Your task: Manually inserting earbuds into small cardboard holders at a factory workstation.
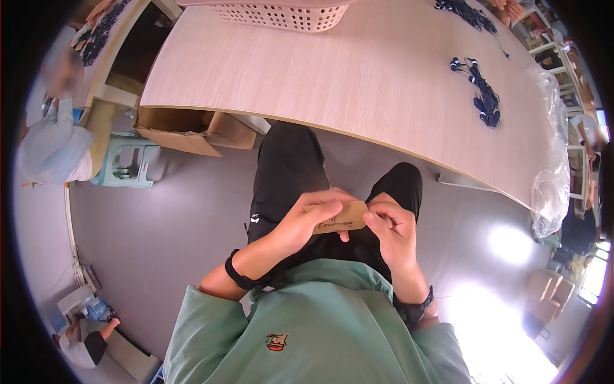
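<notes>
The left hand (300,221) grips a brown card packet (344,219), thumb across its face, fingers beneath; the right hand (395,235) pinches its three o'clock end. The packet is above the lap, its long axis running from half past eight to half past two. Dark printed lettering shows along its lower edge, with a mark above partly under the thumb. From the packet, the table (332,77) stands at twelve, its edge between the hands and a blue cable bundle (488,102) toward two. A pink basket (281,18) sits past eleven, an open carton (176,141) at ten, clear plastic (551,198) near three.
</notes>
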A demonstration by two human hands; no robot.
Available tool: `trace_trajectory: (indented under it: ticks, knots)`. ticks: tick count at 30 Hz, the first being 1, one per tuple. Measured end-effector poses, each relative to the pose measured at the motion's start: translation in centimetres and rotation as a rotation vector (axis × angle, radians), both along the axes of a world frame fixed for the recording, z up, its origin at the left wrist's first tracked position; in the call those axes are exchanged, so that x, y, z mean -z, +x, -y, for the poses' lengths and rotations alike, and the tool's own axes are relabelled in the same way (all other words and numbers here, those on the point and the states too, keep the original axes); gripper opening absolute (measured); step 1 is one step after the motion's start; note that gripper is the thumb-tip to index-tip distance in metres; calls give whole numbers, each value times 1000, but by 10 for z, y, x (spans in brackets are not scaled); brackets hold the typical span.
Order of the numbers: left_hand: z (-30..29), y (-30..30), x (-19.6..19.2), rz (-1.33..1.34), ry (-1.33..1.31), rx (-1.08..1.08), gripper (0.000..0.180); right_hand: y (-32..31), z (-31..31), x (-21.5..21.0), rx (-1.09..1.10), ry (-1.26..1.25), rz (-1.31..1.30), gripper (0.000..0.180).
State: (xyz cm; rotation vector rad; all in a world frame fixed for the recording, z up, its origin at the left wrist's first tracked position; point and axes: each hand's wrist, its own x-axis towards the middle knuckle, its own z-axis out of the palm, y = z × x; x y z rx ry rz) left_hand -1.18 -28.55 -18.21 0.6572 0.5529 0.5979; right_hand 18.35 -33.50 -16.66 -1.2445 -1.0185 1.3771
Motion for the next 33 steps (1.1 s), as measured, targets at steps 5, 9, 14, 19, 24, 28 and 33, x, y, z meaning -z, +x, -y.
trace_trajectory:
  ticks: [5,9,14,19,24,28,33]
  knots:
    - [7,5,1,104,-65,-81,42,-4,3,17,2,53,-128,13]
    - [11,7,5,148,-66,-100,46,-24,0,12,55,-74,-571,36]
    - [13,12,-5,185,-136,-107,49,-28,0,15,56,-152,-623,50]
    - [7,4,-4,35,98,-4,42,-8,-9,20,55,396,247,34]
    - [7,3,-14,-238,467,-44,28,-5,-5,2,139,385,480,16]
    - [5,12,-21,-452,1016,-257,29,-1,-8,2,98,482,380,16]
    - [7,18,-28,-541,1161,-269,33,0,-3,1,93,347,185,12]
